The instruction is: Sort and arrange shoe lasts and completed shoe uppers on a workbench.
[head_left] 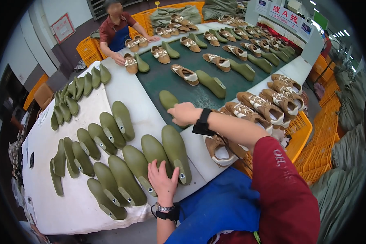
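Observation:
My right hand [186, 114] reaches over to the green conveyor belt [154, 79] at its near left corner. Its fingers are closed on the heel end of a green shoe last [168, 99]. Lower down, my left hand [162, 179] grips the heel of another green shoe last [153, 149], thumb on one side and fingers on the other. Close beside it lie a larger last [175, 150] on the right and one more last [136, 164] on the left. Several more lasts [124, 179] stand in rows on the white-covered table [73, 203].
Brown and white sneakers [185, 74] alternate with lasts along the belt. More sneakers [258, 103] crowd the white ledge at right, by a yellow crate [299, 132]. Across the belt, a co-worker [120, 30] touches a sneaker [131, 64]. Grey-green sacks [341, 195] hang at far right.

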The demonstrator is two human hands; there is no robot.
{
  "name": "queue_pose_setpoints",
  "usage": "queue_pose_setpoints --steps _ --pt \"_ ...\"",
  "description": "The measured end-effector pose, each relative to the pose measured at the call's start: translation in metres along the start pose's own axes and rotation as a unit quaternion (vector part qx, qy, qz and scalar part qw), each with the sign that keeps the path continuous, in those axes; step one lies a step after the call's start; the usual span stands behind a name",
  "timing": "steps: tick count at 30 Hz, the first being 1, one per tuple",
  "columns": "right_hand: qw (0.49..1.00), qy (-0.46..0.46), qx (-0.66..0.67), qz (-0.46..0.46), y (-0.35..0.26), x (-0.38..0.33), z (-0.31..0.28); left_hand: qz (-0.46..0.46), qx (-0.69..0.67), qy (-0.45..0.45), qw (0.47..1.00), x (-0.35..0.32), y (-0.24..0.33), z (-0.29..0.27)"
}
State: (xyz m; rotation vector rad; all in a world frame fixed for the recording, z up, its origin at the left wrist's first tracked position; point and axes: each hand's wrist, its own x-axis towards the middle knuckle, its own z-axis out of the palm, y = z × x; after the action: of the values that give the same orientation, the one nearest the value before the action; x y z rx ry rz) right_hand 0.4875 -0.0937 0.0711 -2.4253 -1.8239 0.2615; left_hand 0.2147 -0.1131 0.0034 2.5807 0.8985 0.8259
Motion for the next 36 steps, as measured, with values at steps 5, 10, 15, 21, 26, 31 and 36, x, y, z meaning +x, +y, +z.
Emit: queue_pose_setpoints --steps 5,10,15,21,26,31,36 --pt "0.977 0.043 0.165 -0.127 -0.007 -0.12 -0.075 -0.007 -0.01 -0.016 1.0 -0.001 -0.005 0.004" --pt "0.992 -0.097 0.08 0.01 0.021 -0.221 -0.082 -0.008 -0.019 -0.013 1.0 -0.003 -0.009 0.004" --pt "0.989 0.055 0.083 0.114 0.035 -0.27 -0.01 -0.007 -0.025 -0.02 0.999 0.0 -0.003 0.004" --pt "0.964 0.103 0.165 0.181 0.064 -0.278 0.024 -0.02 -0.032 -0.025 0.999 0.0 0.003 0.001" --pt "0.811 0.158 0.512 0.235 0.081 -0.276 -0.01 -0.021 -0.03 -0.024 0.999 -0.001 0.0 0.005" --pt "0.563 0.221 0.759 0.242 0.086 -0.277 -0.044 -0.022 -0.031 -0.011 0.999 -0.002 -0.001 0.005" --pt "0.538 0.164 0.807 0.181 0.081 -0.265 -0.088 -0.017 -0.042 -0.009 0.999 -0.001 0.0 0.005"
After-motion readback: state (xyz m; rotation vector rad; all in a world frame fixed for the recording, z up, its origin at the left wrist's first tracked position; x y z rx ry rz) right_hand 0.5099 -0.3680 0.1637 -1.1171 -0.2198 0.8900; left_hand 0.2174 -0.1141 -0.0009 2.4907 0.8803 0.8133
